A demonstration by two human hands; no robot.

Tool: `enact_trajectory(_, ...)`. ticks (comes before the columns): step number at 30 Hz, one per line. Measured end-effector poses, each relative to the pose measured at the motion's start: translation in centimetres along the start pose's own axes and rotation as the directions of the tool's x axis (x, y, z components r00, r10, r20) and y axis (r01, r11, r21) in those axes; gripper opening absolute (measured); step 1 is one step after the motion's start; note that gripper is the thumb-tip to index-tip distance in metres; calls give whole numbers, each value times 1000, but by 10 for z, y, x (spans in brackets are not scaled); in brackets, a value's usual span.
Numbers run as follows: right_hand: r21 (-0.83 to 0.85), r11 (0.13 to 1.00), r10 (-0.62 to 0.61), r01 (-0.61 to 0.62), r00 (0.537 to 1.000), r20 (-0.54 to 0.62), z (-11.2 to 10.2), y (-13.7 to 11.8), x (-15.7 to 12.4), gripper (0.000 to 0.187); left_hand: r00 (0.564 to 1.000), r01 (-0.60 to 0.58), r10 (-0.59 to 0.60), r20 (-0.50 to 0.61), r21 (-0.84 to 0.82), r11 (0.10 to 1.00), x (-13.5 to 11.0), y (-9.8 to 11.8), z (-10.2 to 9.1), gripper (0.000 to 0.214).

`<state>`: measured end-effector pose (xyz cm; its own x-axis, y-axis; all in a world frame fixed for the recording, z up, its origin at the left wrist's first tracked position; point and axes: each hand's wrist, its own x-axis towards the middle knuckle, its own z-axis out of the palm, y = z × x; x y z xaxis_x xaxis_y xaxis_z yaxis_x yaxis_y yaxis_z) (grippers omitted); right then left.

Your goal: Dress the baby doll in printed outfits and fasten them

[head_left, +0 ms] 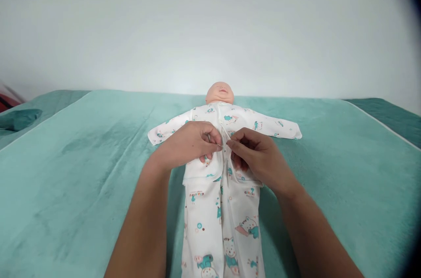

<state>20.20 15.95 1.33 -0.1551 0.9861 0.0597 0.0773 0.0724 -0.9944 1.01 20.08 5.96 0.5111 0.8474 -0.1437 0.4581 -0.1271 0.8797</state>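
A baby doll (220,92) lies on its back on a teal blanket (82,172), head away from me and sleeves spread out. It wears a white printed shirt (263,125) and matching white printed trousers (210,225). My left hand (189,143) pinches the left edge of the shirt's front opening at the chest. My right hand (259,155) pinches the right edge of the same opening. The fingertips of both hands nearly meet over the doll's chest. Both hands are closed on the fabric.
The teal blanket covers a bed that runs up to a white wall (210,37). A dark teal pillow or bundle (19,119) lies at the far left edge. A strip of darker teal bedding (391,115) shows at the right.
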Motion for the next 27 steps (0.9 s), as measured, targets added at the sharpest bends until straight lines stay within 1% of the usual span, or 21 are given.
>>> enact_trajectory(3,-6,1000,-5,5,1000,-11,1,0,0,25,999,-34,35,12,-31,999,2,-4,-2,15)
enact_trajectory(9,-48,998,-40,37,997,-64,4,1,0,25,990,-103,123,69,-244,964,9,-12,-5,21)
enact_trajectory(13,-73,995,-70,65,995,-73,6,-1,-1,29,986,-114,148,80,-328,938,13,-15,-2,26)
enact_trajectory(20,-1,998,-58,58,998,-38,4,2,-1,28,983,-121,162,89,-352,928,13,-15,-1,24)
enact_trajectory(24,-39,997,-71,70,997,-12,2,2,-1,28,980,-152,189,67,-363,919,13,-18,0,22)
enact_trajectory(27,-55,997,-49,50,999,13,-1,0,-2,28,979,-153,191,71,-365,918,14,-18,0,22)
